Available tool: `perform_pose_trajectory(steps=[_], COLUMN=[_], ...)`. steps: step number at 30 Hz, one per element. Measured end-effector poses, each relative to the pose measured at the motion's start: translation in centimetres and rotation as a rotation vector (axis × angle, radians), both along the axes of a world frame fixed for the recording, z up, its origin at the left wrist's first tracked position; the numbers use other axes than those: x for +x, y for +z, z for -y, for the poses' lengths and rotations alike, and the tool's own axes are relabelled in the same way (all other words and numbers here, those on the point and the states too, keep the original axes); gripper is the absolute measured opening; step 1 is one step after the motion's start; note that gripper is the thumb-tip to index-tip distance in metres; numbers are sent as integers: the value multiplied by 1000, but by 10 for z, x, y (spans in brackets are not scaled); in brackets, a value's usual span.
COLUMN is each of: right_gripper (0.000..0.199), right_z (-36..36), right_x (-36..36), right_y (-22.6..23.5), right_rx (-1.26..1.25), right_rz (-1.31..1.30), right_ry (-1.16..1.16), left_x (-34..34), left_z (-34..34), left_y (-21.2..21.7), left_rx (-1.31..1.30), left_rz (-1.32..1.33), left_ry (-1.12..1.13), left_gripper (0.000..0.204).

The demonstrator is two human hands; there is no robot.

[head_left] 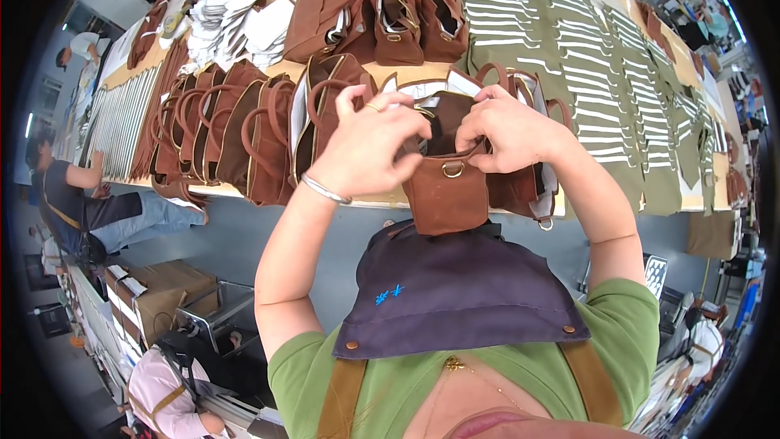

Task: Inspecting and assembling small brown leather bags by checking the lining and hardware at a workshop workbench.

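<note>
Bag (445, 187), small brown one, held up in front of the chest w/ both hands at its open mouth. Left hand (370, 146) is curled shut on the near-left rim, fingers tucked inside; right hand (512, 132) is clamped on the right rim, thumb over the edge just above the brass ring (452, 168). Body of the bag hangs free below both grips, nothing under it but the apron (455, 293).

Risks, as I judge them: all the weight sits on the rim, so if one hand lets go the bag swings and could twist out of the other. Just beyond the knuckles stands a row of finished bags (236, 126) on the table (382, 195) edge; a jerk forward could knock one over. Ring on the left hand might snag the lining.
</note>
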State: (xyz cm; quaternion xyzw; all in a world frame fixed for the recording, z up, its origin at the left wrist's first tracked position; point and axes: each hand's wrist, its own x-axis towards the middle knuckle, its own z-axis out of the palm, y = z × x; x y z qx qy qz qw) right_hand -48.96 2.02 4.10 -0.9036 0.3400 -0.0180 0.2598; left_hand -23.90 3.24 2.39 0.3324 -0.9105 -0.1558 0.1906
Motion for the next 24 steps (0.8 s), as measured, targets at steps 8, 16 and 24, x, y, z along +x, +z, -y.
perform_pose_trajectory(steps=[8, 16, 24], right_gripper=[17, 18, 19], right_z=[8, 16, 21], right_x=[-1, 15, 18], right_y=[2, 4, -6], right_rx=[202, 230, 60], right_rz=[46, 17, -20], right_ry=[-35, -5, 10], left_x=[-4, -6, -2], left_z=[-11, -12, -11], left_y=[-4, -1, -6], left_rx=[87, 197, 156], left_rz=[-6, -18, -52], left_ry=[18, 26, 9], left_gripper=[19, 20, 17])
